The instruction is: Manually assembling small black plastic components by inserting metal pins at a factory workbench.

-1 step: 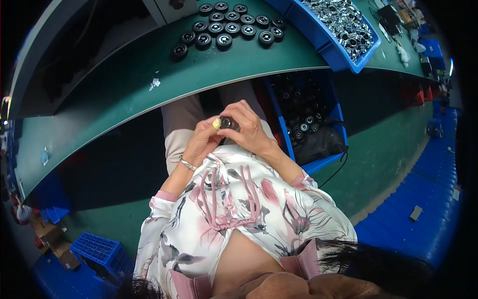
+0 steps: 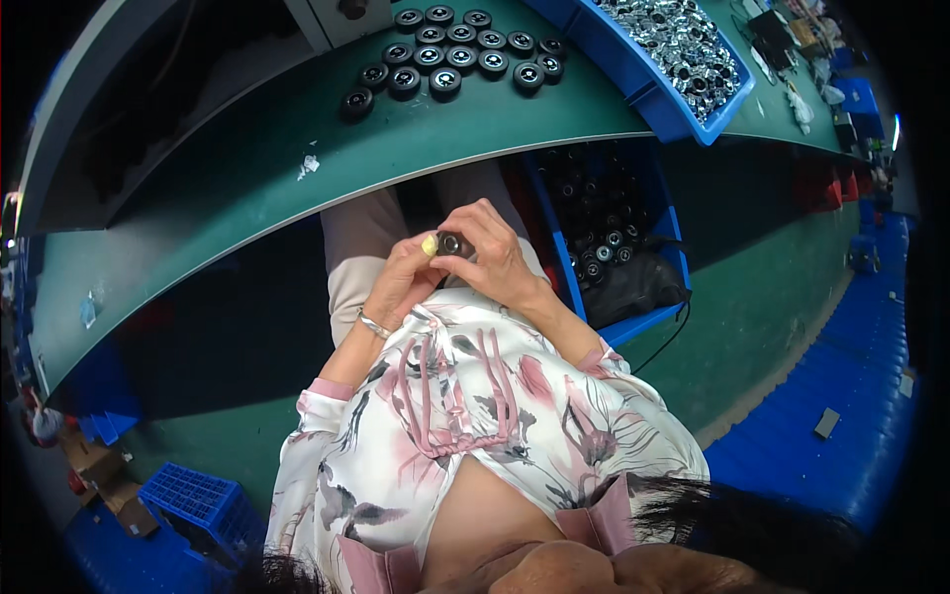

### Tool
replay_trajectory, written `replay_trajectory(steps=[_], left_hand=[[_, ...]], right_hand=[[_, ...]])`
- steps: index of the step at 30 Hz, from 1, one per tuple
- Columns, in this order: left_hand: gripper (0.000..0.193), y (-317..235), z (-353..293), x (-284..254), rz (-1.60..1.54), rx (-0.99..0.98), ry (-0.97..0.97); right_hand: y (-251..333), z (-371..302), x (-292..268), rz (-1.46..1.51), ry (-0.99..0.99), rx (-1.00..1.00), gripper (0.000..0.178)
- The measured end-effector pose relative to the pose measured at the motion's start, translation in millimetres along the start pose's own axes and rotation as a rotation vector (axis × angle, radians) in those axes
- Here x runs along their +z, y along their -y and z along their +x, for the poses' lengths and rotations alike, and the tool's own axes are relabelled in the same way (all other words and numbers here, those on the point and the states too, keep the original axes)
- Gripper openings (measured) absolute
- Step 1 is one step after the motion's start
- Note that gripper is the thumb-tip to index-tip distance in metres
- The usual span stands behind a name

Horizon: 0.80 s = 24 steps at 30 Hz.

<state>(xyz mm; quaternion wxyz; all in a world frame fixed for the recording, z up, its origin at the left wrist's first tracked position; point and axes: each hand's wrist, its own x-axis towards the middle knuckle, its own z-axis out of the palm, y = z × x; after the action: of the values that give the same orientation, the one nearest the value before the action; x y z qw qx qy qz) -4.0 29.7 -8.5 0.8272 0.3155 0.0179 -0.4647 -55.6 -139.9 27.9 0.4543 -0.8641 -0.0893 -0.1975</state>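
Beside the green table [image 2: 396,148], the left hand [image 2: 401,279] and the right hand [image 2: 500,262] are pinching one black wheel [image 2: 452,244].

Between the left hand [image 2: 399,279] and right hand [image 2: 502,262], a dark, glossy-looking round part [image 2: 451,245] is held; beyond them, rightward, shiny metallic pieces [image 2: 683,59] are contained by a smooth plastic bin [image 2: 681,123].

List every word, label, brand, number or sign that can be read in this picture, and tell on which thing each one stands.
No text can be read here.
Dark part being held: any marking is too small to read.
Black wheels on the green table: pale centre marks, too small to read.
Cardboard boxes: too blurred.
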Motion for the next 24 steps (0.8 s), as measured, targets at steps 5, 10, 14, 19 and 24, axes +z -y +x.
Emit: replay_trajectory(steps=[5, 10, 14, 19, 24], left_hand=[[0.031, 1, 0, -6, -0.022, -0.059, 0.053], [0.032, 0, -2, 8, -0.06, -0.018, -0.031], [0.03, 3, 2, 2, -0.167, -0.047, -0.007], [0.025, 5, 5, -7, -0.122, -0.034, -0.025], [0.033, 4, 10, 2, -0.272, -0.078, -0.06]], right_hand=[[4, -4, 1, -0.108, -0.029, -0.016, 0.039], [4, -3, 2, -0.033, -0.04, 0.01, 0.04], [2, 1, 2, -0.121, -0.028, 0.013, 0.04], [2, 6, 4, 0.012, -0.058, 0.076, 0.038], [-6, 6, 5, -0.032, -0.043, 0.077, 0.04]])
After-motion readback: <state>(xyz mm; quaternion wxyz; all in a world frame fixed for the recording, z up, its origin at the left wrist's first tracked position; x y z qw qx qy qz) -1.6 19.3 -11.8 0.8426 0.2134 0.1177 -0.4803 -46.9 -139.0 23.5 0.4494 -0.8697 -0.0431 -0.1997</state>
